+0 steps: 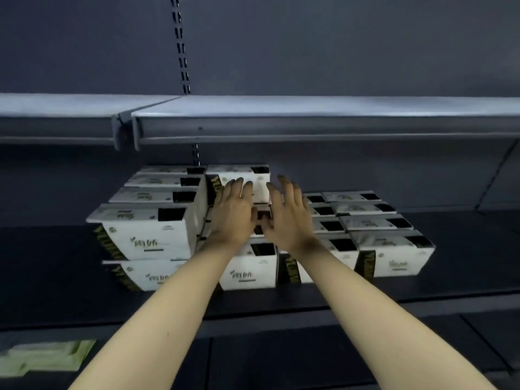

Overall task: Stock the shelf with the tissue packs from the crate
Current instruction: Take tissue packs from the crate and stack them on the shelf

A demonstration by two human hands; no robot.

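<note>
Both bare hands reach deep into the dark metal shelf (422,302), toward the white rectangular tissue pack with the black-and-gold end band (239,178) sitting on top at the back of the middle column. Left hand (233,212) is nearer: its fingers (239,187) lie flat on the pack's front face, spread loosely, gripping nothing. Right hand (289,218) hovers just beside the pack's right edge, fingers splayed wide, palm turned inward, also empty; contact with the pack can't be confirmed because of blur.

The pack lies straight ahead of and slightly above the fingertips, long axis running left-right across the shelf, parallel to the shelf front. Likely step: squaring or pushing this pack back into line, so the coming move turns on a push along the shelf depth, away from the body.

To the left stands a taller two-layer stack of the same white packs (146,235); to the right a lower single-layer block (388,249). The grey upper shelf (309,108) is bare. A pale green wrapped bundle (45,358) lies lower left. Crate not in view.
</note>
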